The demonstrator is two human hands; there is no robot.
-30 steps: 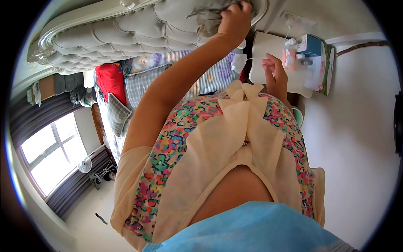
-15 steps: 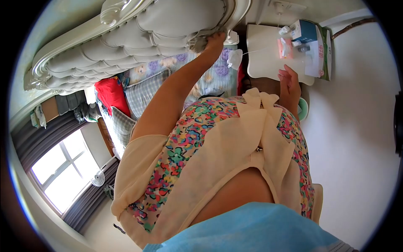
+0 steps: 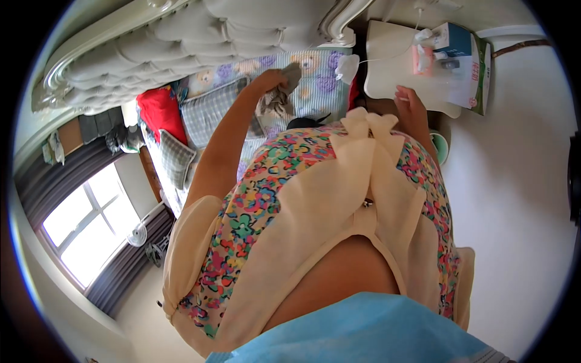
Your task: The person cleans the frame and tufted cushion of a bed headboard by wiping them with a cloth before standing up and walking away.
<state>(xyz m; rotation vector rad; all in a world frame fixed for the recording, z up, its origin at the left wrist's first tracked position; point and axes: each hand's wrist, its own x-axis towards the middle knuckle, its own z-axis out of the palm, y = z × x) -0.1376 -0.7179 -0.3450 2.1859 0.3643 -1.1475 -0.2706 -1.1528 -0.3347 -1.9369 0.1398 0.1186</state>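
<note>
My left hand (image 3: pixel 270 80) is closed round a crumpled grey-brown cloth (image 3: pixel 277 101), which hangs over the bed in front of the tufted headboard (image 3: pixel 181 51). Under the cloth is a patterned bed sheet (image 3: pixel 305 63) with purple flowers and bears. A grey checked pillow (image 3: pixel 215 115) lies left of that hand. My right hand (image 3: pixel 411 107) holds nothing, its fingers loosely apart, near the front edge of a white bedside table (image 3: pixel 381 78).
On the bedside table stand a pink tissue pack (image 3: pixel 422 60), small bottles and boxes (image 3: pixel 454 39). A white object on a cord (image 3: pixel 347 68) is by the bed's edge. A green bin (image 3: pixel 438 148) stands below my right arm. Red bedding (image 3: pixel 160 115) lies farther left.
My left hand has come down from the headboard's right end toward the bed, bringing the cloth along. My right hand has shifted slightly left and up, staying by the table.
</note>
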